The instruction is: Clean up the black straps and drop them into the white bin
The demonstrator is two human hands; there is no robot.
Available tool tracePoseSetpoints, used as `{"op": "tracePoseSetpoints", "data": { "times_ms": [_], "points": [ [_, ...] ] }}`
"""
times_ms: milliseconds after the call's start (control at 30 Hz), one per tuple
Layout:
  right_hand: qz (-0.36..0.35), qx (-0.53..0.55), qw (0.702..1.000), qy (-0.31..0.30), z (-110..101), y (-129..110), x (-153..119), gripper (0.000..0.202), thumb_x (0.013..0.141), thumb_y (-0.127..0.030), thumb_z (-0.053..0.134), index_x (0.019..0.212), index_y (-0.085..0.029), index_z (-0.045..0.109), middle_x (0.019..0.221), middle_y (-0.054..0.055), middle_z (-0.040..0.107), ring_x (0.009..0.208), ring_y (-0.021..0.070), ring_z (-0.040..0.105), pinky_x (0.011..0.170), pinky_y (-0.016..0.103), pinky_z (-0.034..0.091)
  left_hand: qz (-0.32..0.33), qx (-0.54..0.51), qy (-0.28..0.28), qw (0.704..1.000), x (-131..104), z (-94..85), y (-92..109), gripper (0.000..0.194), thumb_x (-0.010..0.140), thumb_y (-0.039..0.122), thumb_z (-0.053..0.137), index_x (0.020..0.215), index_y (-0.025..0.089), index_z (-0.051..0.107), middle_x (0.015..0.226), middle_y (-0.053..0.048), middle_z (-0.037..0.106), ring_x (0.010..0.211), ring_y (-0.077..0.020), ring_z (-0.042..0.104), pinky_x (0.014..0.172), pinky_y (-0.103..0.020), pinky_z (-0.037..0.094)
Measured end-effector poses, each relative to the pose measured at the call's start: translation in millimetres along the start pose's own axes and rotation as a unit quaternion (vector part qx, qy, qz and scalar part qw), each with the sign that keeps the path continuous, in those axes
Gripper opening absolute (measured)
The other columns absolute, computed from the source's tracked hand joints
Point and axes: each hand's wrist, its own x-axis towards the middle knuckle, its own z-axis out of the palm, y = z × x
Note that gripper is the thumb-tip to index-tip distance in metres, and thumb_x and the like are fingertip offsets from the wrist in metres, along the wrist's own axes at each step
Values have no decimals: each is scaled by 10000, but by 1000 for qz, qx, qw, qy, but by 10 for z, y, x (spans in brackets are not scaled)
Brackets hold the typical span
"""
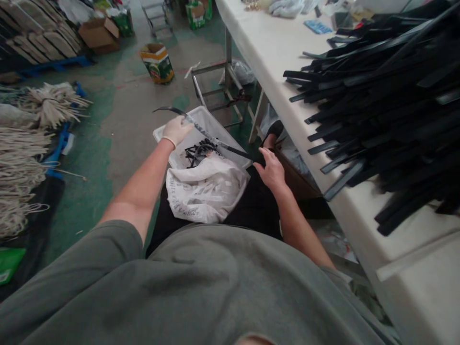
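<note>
My left hand [176, 130], in a pale glove, is closed on a long thin black strip [223, 145]. One end of the strip curves out beyond the glove to the left; the rest slants down toward my right hand [272, 171]. That hand is bare, its thumb and fingers apart beside the strip's right end. Contact there cannot be made out against the dark background. Below the strip is a white plastic bin [204, 115] holding small black pieces [201, 149]. A white sack [208, 189] with printed lettering drapes over the bin's near side and my lap.
On the right, a white table [273, 52] bears a large pile of black strips [377, 96]. Bundles of pale cord [21, 158] lie at the left. A metal frame [215, 72], an open carton [157, 62] and a cardboard box [99, 36] stand on the floor ahead.
</note>
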Motion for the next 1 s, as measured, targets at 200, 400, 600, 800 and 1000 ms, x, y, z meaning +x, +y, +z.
{"op": "tracePoseSetpoints", "data": {
  "times_ms": [200, 400, 600, 800, 1000],
  "points": [
    [-2, -9, 986, -167, 321, 189, -586, 374, 878, -248, 597, 1237, -160, 656, 1331, 143, 618, 1235, 275, 580, 1056, 431, 466, 25, 140, -340, 930, -1055, 585, -320, 506, 809, 623, 544, 819, 165, 759, 815, -61, 732, 839, -223, 633, 724, -267, 413],
    [-18, -76, 966, -248, 404, 165, -724, 321, 892, -239, 589, 1189, -184, 699, 1338, 128, 624, 1177, 294, 613, 1012, 451, 480, 11, 170, -326, 930, -1589, 882, -519, 376, 821, 474, 587, 979, 190, 775, 1054, -102, 745, 981, -268, 644, 821, -300, 438],
    [-17, -80, 968, -238, 407, 157, -689, 280, 904, -244, 578, 1142, -195, 718, 1275, 107, 668, 1113, 266, 641, 976, 419, 494, -73, -77, -224, 969, -1579, 593, -419, 338, 764, 481, 643, 756, 165, 763, 856, -98, 753, 869, -257, 655, 789, -313, 467],
    [63, 17, 980, -190, 414, 103, -632, 227, 874, -224, 598, 1047, -203, 743, 1158, 86, 723, 1024, 226, 680, 935, 371, 516, -173, -420, -164, 876, -1723, -77, -2, 460, 595, 545, 842, 766, 129, 747, 799, -106, 741, 742, -193, 674, 773, -309, 530],
    [51, 332, 879, -338, 352, -666, -524, 345, 891, -444, 593, 1022, -166, 750, 1013, 96, 752, 946, 222, 695, 898, 353, 515, -175, -517, -103, 831, -1986, -358, 340, 410, 537, 472, 910, 714, 145, 739, 702, -39, 713, 635, -127, 633, 688, -250, 535]
  ]
}}
